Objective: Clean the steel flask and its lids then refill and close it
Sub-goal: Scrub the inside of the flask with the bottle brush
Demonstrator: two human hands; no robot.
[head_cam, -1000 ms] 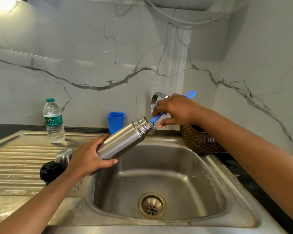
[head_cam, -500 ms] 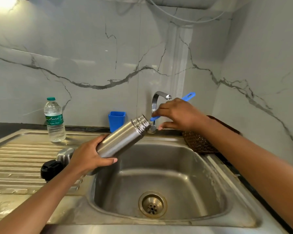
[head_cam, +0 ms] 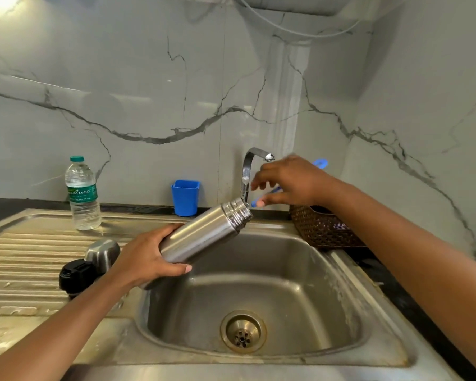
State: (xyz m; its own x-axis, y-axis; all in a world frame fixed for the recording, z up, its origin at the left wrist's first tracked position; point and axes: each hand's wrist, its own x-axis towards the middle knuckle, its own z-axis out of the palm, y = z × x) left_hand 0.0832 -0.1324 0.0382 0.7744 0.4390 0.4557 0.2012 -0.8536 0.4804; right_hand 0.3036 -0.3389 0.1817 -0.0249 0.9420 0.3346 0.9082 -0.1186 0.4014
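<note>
My left hand (head_cam: 146, 257) grips the steel flask (head_cam: 204, 235) near its base and holds it tilted over the sink (head_cam: 341, 312), with its open mouth pointing up to the right. Just beyond the mouth, my right hand (head_cam: 291, 180) holds a blue brush handle (head_cam: 320, 162), whose lower end shows by the fingertips. The hand is blurred, with some fingers spread. On the draining board lie the steel cup lid (head_cam: 103, 253) and the black inner lid (head_cam: 76, 276), behind my left wrist.
A chrome tap (head_cam: 249, 166) rises behind the flask mouth. At the back stand a plastic water bottle (head_cam: 81, 193) and a blue cup (head_cam: 185, 196). A brown woven basket (head_cam: 322, 229) sits right of the sink. The sink's drain (head_cam: 243, 331) is uncovered.
My right hand has drawn the blue brush up and to the right, out of the flask mouth. The flask has stayed tilted in my left hand.
</note>
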